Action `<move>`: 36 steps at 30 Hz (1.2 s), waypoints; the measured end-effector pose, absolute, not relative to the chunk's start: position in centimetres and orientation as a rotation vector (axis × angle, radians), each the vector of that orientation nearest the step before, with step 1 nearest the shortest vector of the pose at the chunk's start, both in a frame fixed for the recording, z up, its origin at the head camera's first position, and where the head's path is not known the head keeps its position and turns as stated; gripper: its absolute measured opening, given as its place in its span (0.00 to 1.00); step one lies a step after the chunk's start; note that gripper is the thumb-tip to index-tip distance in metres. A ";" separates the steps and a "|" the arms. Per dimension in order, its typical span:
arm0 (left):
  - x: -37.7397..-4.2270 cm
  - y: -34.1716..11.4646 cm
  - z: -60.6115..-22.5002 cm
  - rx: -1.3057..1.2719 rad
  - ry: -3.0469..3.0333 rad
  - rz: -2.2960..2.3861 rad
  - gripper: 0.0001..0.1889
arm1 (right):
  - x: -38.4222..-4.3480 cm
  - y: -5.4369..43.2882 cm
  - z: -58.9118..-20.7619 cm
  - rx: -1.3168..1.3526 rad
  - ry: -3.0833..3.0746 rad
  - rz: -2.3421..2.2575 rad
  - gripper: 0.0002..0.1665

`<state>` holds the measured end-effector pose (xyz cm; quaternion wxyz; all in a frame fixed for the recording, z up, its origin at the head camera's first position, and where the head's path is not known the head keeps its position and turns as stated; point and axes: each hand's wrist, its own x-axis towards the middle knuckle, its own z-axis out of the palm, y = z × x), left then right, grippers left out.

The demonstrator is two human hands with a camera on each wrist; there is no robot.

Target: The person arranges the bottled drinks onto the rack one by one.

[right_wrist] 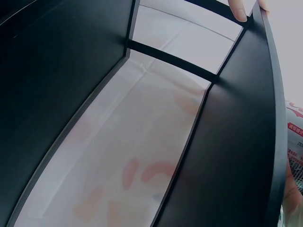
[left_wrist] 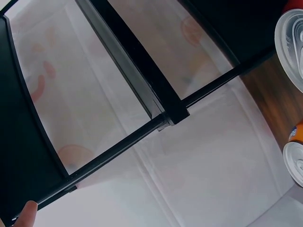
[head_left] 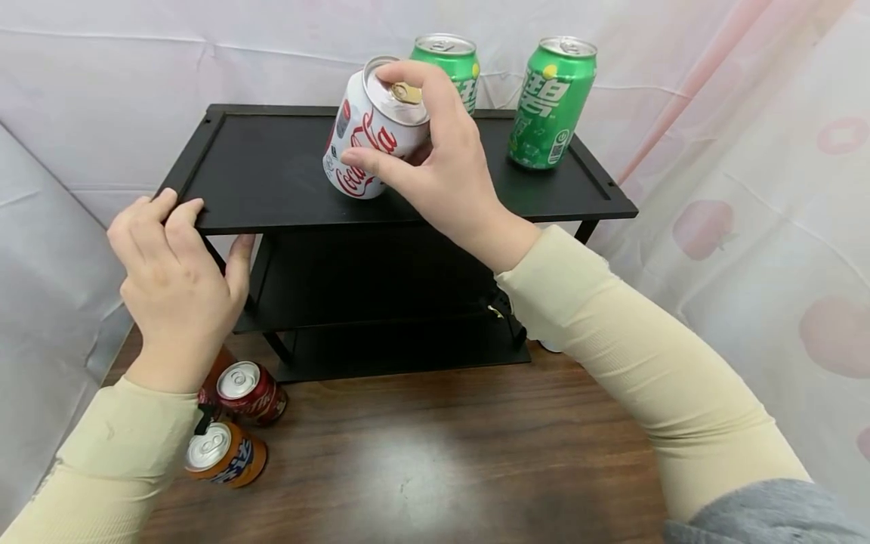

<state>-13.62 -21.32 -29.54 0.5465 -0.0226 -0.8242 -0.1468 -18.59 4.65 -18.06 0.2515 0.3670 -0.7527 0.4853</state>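
Note:
My right hand grips a white Coca-Cola can with red lettering, thumb on its near side and a finger over its top. The can leans a little above or on the top board of a black shelf rack; whether its base touches cannot be made out. At the board's front left corner, my left hand holds the edge, fingers on top and thumb below. Behind the right hand stands a green can, partly hidden. Another green can stands upright at the board's right end.
On the wooden table, a dark red can and an orange can stand by the rack's left foot, beside the left wrist. A further can is mostly hidden there. White curtains hang behind and at both sides.

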 end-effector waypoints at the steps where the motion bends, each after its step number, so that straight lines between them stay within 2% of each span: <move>1: -13.6 -21.3 -29.5 -0.051 -1.954 -0.346 0.25 | -18.6 4.5 -18.1 1.001 -2.042 1.308 0.38; 15: -13.7 -21.4 -29.5 -0.057 -1.950 -0.339 0.25 | -19.8 2.2 -18.2 1.089 -1.997 1.119 0.37; 36: -13.5 -21.2 -29.4 -0.068 -1.940 -0.346 0.24 | -20.8 -0.1 -17.1 1.007 -2.183 1.008 0.39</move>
